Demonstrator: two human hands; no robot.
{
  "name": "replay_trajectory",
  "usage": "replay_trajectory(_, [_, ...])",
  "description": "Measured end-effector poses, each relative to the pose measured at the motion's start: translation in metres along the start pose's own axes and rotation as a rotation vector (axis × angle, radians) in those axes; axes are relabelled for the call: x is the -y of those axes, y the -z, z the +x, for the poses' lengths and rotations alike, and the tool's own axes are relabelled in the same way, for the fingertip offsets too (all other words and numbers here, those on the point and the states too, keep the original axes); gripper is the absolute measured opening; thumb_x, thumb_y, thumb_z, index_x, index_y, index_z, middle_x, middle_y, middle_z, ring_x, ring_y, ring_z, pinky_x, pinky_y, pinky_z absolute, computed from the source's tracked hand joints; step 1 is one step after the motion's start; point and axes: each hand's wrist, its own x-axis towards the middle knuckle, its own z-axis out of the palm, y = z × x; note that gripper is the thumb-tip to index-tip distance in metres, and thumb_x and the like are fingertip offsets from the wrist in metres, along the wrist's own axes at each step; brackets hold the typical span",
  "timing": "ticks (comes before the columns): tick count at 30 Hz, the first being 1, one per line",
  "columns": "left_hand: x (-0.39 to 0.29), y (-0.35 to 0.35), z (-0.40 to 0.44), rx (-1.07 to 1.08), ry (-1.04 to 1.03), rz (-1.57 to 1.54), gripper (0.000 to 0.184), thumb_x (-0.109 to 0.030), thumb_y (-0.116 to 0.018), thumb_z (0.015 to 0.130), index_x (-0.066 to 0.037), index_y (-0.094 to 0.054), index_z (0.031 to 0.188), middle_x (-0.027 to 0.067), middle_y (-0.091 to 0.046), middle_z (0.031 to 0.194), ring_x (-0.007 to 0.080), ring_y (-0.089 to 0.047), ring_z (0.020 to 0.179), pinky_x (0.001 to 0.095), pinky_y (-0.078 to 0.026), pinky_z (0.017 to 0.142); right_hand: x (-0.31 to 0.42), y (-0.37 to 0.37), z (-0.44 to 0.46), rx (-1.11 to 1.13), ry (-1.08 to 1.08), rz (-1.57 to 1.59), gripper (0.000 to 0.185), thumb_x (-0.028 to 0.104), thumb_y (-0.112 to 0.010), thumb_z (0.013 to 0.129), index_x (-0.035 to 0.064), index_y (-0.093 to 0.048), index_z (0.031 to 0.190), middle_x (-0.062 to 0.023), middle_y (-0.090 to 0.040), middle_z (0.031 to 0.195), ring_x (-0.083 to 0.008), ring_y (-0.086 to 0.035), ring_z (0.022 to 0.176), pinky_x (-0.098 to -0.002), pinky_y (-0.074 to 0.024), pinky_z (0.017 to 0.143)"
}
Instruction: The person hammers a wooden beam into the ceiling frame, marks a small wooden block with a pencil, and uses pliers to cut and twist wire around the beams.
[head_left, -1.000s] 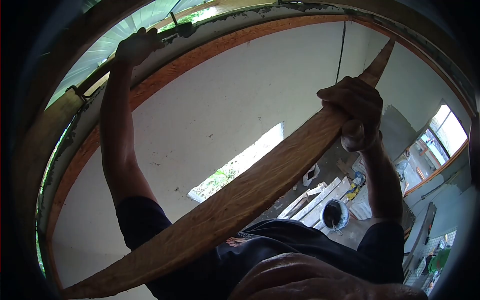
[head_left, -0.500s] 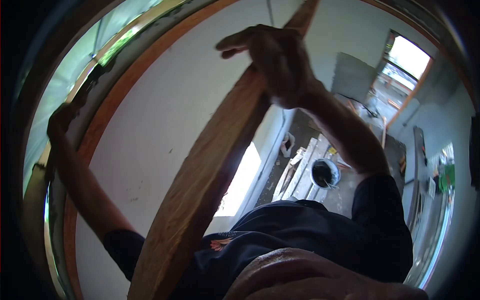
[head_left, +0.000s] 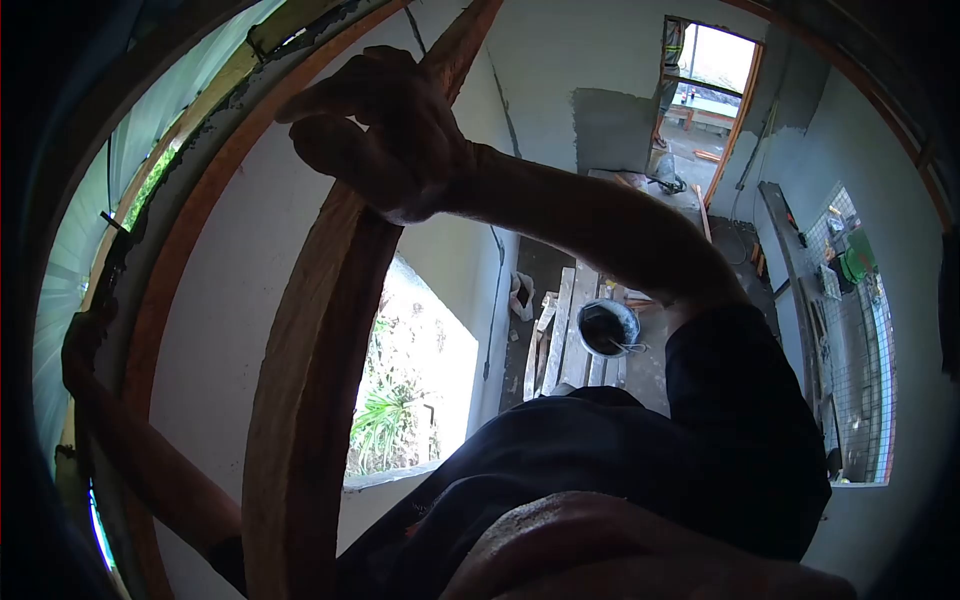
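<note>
A long wooden beam point(head_left: 310, 400) rises from the bottom edge, left of the middle, and narrows toward the top. Around its upper part my right hand point(head_left: 385, 135) is closed, its fingers pointing left and the thumb side in shadow. At the far left my left hand point(head_left: 92, 325) is at the wall's top edge point(head_left: 120, 265), its fingers bent over it and dark. A reddish timber strip point(head_left: 190, 240) runs along the wall just beside that edge.
Below are a bucket point(head_left: 607, 328) of dark material and pale planks point(head_left: 565, 335). A window opening point(head_left: 410, 390) shows plants outside. Toward the top right is a doorway point(head_left: 708, 100). Along the right wall are a long board point(head_left: 790, 250), a mesh-covered opening point(head_left: 850, 330) and a green object point(head_left: 858, 257).
The view has turned. My right hand and the beam have shifted left in view, and the beam stands steeper. My left hand appears lower and farther left, still at the wall's top edge.
</note>
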Motion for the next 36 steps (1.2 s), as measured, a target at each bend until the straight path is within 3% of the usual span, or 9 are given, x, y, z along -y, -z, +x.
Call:
replay_trajectory(5, [0.015,-0.008,0.032,0.049,-0.060,-0.020,0.061,-0.065,-0.072,0.062,-0.007,-0.057,0.068,-0.0002,-0.046,0.059,0.0143,-0.046,0.053,0.0326,-0.037,0.053,-0.007,-0.005,0.008,-0.117,0.371,-0.195,0.016,0.014,-0.059,0.086,-0.0012,-0.059,0.090,-0.0144,-0.065,0.076,-0.0206,-0.061,0.061,-0.0356,-0.0445,0.053])
replay_trajectory(9, [0.064,-0.025,0.078,0.049,-0.252,-0.258,0.053,-0.059,-0.069,0.071,-0.006,-0.064,0.066,-0.0018,-0.049,0.054,0.0108,-0.047,0.051,0.0298,-0.038,0.051,-0.002,0.014,0.001,0.044,0.195,-0.082,0.022,0.017,-0.047,0.091,0.0010,-0.058,0.080,-0.0135,-0.068,0.079,-0.0208,-0.064,0.064,-0.0341,-0.0485,0.056])
replay_trajectory(11, [-0.004,-0.002,-0.006,-0.096,-0.228,0.119,0.053,-0.058,-0.064,0.074,-0.005,-0.066,0.067,0.0069,-0.060,0.058,0.0177,-0.061,0.059,0.0331,-0.046,0.057,0.002,0.014,0.002,0.110,0.102,0.017,0.023,0.016,-0.044,0.091,0.0011,-0.055,0.077,-0.0144,-0.067,0.079,-0.0229,-0.066,0.066,-0.0335,-0.0515,0.056])
replay_trajectory(12, [0.025,-0.015,0.039,-0.252,-0.461,0.542,0.057,-0.061,-0.058,0.078,-0.005,-0.068,0.073,0.0114,-0.065,0.064,0.0257,-0.066,0.067,0.0387,-0.051,0.065,0.006,0.013,0.002,0.145,0.105,-0.007,0.018,0.013,-0.046,0.089,0.0006,-0.054,0.078,-0.0142,-0.066,0.077,-0.0242,-0.066,0.066,-0.0337,-0.0523,0.055])
replay_trajectory(13, [-0.035,0.002,-0.040,-0.230,-0.307,0.398,0.055,-0.060,-0.054,0.080,-0.007,-0.069,0.079,0.0132,-0.067,0.074,0.0291,-0.067,0.076,0.0429,-0.052,0.073,0.007,0.014,0.002,0.174,0.109,-0.035,0.014,0.011,-0.048,0.086,0.0001,-0.053,0.079,-0.0140,-0.065,0.075,-0.0254,-0.066,0.067,-0.0338,-0.0532,0.054])
replay_trajectory(18, [-0.045,0.009,-0.062,-0.181,-0.223,0.298,0.050,-0.052,-0.053,0.083,-0.003,-0.065,0.087,0.0173,-0.066,0.091,0.0317,-0.065,0.087,0.0447,-0.051,0.077,0.008,0.015,0.002,0.160,0.129,-0.039,0.006,0.003,-0.054,0.081,-0.0023,-0.050,0.082,-0.0140,-0.061,0.069,-0.0279,-0.066,0.063,-0.0334,-0.0557,0.050])
replay_trajectory(22, [-0.028,-0.007,-0.041,-0.384,-0.364,0.442,0.029,-0.030,-0.050,0.088,-0.002,-0.059,0.088,0.0191,-0.064,0.083,0.0368,-0.064,0.085,0.0446,-0.052,0.074,0.009,0.014,-0.002,0.153,0.062,0.000,0.006,0.003,-0.051,0.084,-0.0033,-0.051,0.084,-0.0138,-0.061,0.067,-0.0239,-0.063,0.054,-0.0319,-0.0551,0.047])
replay_trajectory(31, [-0.076,-0.011,-0.098,-0.884,-0.628,0.641,0.043,-0.048,-0.048,0.090,-0.006,-0.056,0.083,0.0152,-0.061,0.066,0.0283,-0.065,0.064,0.0415,-0.052,0.049,0.012,0.015,0.001,0.210,0.056,-0.002,0.014,0.005,-0.052,0.081,-0.0061,-0.055,0.090,-0.0065,-0.049,0.056,-0.0173,-0.052,0.045,-0.0288,-0.0477,0.042])
replay_trajectory(36, [-0.072,-0.005,-0.065,-0.743,-0.593,0.695,0.042,-0.046,-0.046,0.091,-0.006,-0.059,0.090,0.0149,-0.062,0.065,0.0275,-0.063,0.053,0.0384,-0.051,0.045,0.010,0.015,-0.001,0.185,0.069,-0.022,0.012,0.004,-0.052,0.083,-0.0055,-0.056,0.089,-0.0066,-0.049,0.055,-0.0171,-0.052,0.044,-0.0284,-0.0467,0.040])
